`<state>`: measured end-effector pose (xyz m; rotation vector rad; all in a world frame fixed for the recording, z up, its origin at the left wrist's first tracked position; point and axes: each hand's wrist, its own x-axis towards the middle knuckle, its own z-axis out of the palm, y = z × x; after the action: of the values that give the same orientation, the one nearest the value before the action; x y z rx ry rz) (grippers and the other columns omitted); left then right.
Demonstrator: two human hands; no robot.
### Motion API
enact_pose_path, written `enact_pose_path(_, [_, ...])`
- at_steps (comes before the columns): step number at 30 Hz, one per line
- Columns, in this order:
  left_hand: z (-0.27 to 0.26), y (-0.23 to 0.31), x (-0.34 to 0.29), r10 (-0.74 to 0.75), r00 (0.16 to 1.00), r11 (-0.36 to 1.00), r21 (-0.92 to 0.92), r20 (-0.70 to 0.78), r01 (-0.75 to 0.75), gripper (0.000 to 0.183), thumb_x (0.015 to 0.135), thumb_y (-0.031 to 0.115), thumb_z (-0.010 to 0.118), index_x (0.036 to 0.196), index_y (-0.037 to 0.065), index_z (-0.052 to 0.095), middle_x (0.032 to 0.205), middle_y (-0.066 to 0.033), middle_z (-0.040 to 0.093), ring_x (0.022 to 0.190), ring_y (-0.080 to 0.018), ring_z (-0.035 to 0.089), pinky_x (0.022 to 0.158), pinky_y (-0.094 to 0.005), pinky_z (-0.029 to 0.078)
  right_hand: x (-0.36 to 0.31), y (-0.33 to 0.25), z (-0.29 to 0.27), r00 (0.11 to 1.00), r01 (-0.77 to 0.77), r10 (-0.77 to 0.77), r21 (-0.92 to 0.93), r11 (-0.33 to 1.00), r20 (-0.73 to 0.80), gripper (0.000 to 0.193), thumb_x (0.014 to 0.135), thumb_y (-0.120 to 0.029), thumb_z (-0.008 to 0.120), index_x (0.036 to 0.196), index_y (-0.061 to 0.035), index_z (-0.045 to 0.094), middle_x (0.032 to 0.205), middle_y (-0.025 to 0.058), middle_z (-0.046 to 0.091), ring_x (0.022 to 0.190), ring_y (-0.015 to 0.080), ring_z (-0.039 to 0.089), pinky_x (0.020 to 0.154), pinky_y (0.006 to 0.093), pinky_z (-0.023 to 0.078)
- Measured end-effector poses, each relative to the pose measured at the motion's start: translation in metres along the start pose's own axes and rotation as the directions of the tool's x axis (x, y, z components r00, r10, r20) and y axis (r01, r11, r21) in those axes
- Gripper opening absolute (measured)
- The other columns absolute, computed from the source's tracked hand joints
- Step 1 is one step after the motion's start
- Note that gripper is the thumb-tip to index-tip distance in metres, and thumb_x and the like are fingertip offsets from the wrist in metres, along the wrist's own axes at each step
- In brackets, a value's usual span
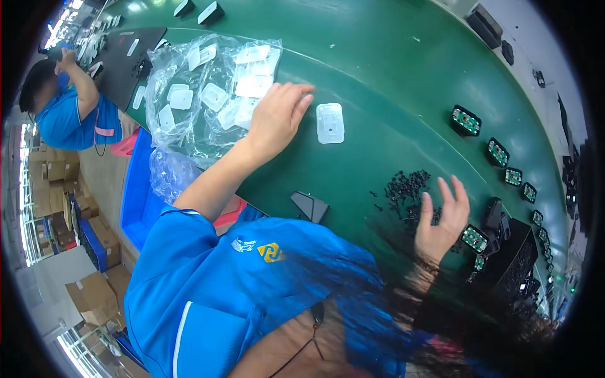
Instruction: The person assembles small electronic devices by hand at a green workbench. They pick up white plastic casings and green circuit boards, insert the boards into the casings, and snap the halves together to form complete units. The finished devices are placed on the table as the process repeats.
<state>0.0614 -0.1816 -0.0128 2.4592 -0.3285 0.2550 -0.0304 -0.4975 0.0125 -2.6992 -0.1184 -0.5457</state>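
Observation:
My left hand [277, 120] hovers over the green table with its fingers bent and apart, holding nothing. Just right of its fingertips lies a pale rectangular plastic cover [329, 123] with rounded corners. Beneath and left of that hand is a clear plastic bag [189, 69] with several similar white covers [214, 96] on it. My right hand [444, 217] is raised, palm up, its fingers spread and nothing in them. Beside it spreads a pile of small black parts [406, 189]. A black housing with a green circuit board [474, 239] sits right of that hand.
Several black housings with circuit boards [466, 120] line the table's right side. A dark grey angular piece [309, 206] lies at the near edge. A blue bin [135, 201] stands below left. Another person in blue [79, 120] works at the far left. Loose hair hides the lower right.

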Motion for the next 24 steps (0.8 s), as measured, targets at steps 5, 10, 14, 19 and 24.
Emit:
enact_pose_path(5, [-0.012, -0.005, -0.004, -0.274, 0.946, 0.942, -0.148, 0.174, 0.300, 0.024, 0.099, 0.021, 0.047, 0.108, 0.002, 0.058, 0.082, -0.0086, 0.066, 0.074, -0.0162, 0.064, 0.067, -0.0296, 0.049, 0.027, -0.068, 0.035, 0.924, 0.254, -0.313, 0.260, 0.932, 0.219, 0.038, 0.081, -0.014, 0.066, 0.118, -0.0071, 0.059, 0.130, 0.0107, 0.053, 0.126, 0.0286, 0.045, 0.106, 0.0455, 0.032])
enact_pose_path(10, [-0.001, -0.010, -0.012, -0.297, 0.928, 0.747, -0.550, 0.225, 0.372, 0.024, 0.098, 0.023, 0.047, 0.103, 0.003, 0.059, 0.077, -0.0099, 0.064, 0.073, -0.0203, 0.064, 0.066, -0.0314, 0.048, 0.031, -0.090, 0.086, 0.824, 0.361, -0.464, 0.330, 0.872, 0.325, 0.039, 0.081, -0.015, 0.065, 0.119, -0.0070, 0.058, 0.130, 0.0061, 0.054, 0.128, 0.0251, 0.044, 0.109, 0.0497, 0.027])
enact_pose_path(14, [-0.009, 0.007, -0.036, -0.191, 0.948, 0.812, -0.502, 0.256, 0.299, 0.023, 0.098, 0.019, 0.046, 0.105, 0.002, 0.060, 0.090, -0.0095, 0.064, 0.082, -0.0158, 0.061, 0.072, -0.0282, 0.047, 0.038, -0.062, 0.071, 0.886, 0.313, -0.357, 0.184, 0.932, 0.297, 0.034, 0.081, -0.015, 0.065, 0.114, -0.0064, 0.061, 0.125, 0.0062, 0.058, 0.123, 0.0255, 0.048, 0.109, 0.0507, 0.027])
enact_pose_path(19, [-0.026, 0.037, -0.061, 0.025, 0.695, 0.556, -0.588, 0.718, 0.588, 0.023, 0.098, 0.019, 0.048, 0.112, 0.004, 0.058, 0.099, -0.0063, 0.064, 0.093, -0.0132, 0.059, 0.084, -0.0266, 0.046, 0.027, -0.011, 0.026, 0.997, 0.070, -0.072, 0.069, 0.995, 0.030, 0.027, 0.081, -0.006, 0.065, 0.108, -0.0070, 0.064, 0.113, 0.0096, 0.062, 0.110, 0.0280, 0.056, 0.096, 0.0425, 0.040])
enact_pose_path(24, [-0.027, 0.040, -0.046, 0.069, 0.636, 0.359, -0.613, 0.769, 0.703, 0.026, 0.096, 0.017, 0.052, 0.118, 0.002, 0.055, 0.103, -0.0031, 0.062, 0.096, -0.0099, 0.057, 0.085, -0.0246, 0.045, 0.009, 0.041, -0.003, 0.965, -0.233, 0.220, -0.087, 0.969, -0.141, 0.024, 0.084, -0.006, 0.063, 0.108, -0.0055, 0.064, 0.108, 0.0113, 0.061, 0.101, 0.0276, 0.055, 0.089, 0.0375, 0.043])
